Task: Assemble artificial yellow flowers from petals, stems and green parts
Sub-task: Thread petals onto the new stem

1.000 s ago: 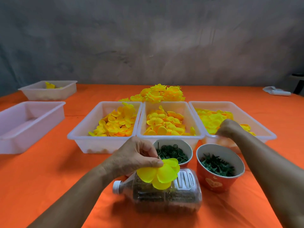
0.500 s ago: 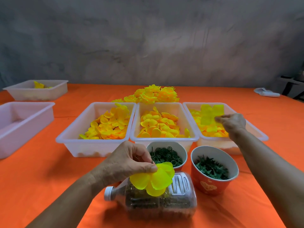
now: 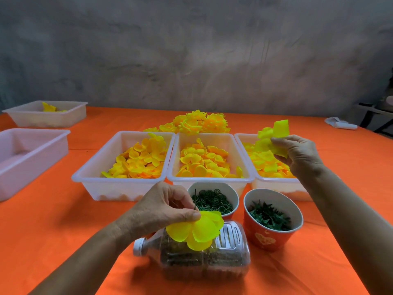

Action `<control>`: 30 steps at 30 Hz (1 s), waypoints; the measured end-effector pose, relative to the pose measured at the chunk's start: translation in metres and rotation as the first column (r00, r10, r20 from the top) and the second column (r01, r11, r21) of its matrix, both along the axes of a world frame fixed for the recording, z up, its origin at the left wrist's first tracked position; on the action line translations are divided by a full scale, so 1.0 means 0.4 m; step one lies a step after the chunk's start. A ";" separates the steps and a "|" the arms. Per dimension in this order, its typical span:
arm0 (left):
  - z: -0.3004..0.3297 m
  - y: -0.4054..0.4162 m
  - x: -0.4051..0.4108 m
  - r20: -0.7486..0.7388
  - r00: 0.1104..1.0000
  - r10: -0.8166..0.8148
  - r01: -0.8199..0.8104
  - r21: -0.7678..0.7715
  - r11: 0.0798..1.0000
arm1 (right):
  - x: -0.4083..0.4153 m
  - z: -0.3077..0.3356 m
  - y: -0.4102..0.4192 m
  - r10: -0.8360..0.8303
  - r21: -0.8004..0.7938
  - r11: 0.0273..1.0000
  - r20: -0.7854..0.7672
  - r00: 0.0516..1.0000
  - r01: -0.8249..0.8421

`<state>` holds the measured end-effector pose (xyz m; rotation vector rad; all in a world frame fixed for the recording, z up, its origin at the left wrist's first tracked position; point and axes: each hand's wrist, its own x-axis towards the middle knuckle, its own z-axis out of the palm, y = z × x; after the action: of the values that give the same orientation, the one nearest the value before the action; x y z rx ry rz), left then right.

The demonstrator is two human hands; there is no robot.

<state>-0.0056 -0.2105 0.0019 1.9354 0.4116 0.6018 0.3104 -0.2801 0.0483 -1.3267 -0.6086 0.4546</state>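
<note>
Left hand [image 3: 163, 209]: fingers pinching partly built yellow flower [image 3: 194, 229] on thin green stem [image 3: 195, 199], above plastic bottle [image 3: 204, 256] lying near front edge of surface. Right hand [image 3: 297, 154]: fingers pinching yellow petal piece [image 3: 276, 133] above right-most white tray [image 3: 274, 184]. Cups of green parts [image 3: 212, 202] between.

Five trays [image 3: 119, 184], two cups [image 3: 274, 241], one bottle [image 3: 212, 262].

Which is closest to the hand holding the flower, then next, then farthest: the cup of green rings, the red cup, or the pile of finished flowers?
From the left hand:
1. Cup of green rings, right beside the hand.
2. Red cup, farther to the right.
3. Pile of finished flowers, far back behind the tubs.
</note>
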 end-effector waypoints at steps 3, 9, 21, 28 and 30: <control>0.003 0.000 -0.001 -0.011 1.000 0.011 -0.011 0.006 1.000 | -0.075 0.013 -0.023 0.161 0.039 0.986 0.003 0.987 -0.161; 0.025 -0.005 -0.018 -0.060 0.998 0.018 -0.018 -0.009 1.000 | -0.217 0.044 -0.065 0.381 0.015 0.924 0.009 0.925 -0.381; 0.142 -0.020 -0.036 0.235 0.921 0.310 -0.275 -0.170 0.946 | -0.366 0.088 -0.070 0.569 -0.010 0.820 -0.087 0.818 -0.572; 0.173 -0.064 -0.003 0.183 0.930 0.319 -0.278 -0.216 0.936 | -0.402 0.087 -0.071 0.617 -0.102 0.781 -0.025 0.787 -0.616; 0.176 -0.071 0.002 0.180 0.926 0.331 -0.270 -0.296 0.916 | -0.404 0.087 -0.073 0.635 -0.106 0.764 -0.050 0.771 -0.636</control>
<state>-0.0050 -0.2388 0.0725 1.5349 0.6200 0.9115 0.1488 -0.3094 0.0830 -1.1992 -1.0444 1.0708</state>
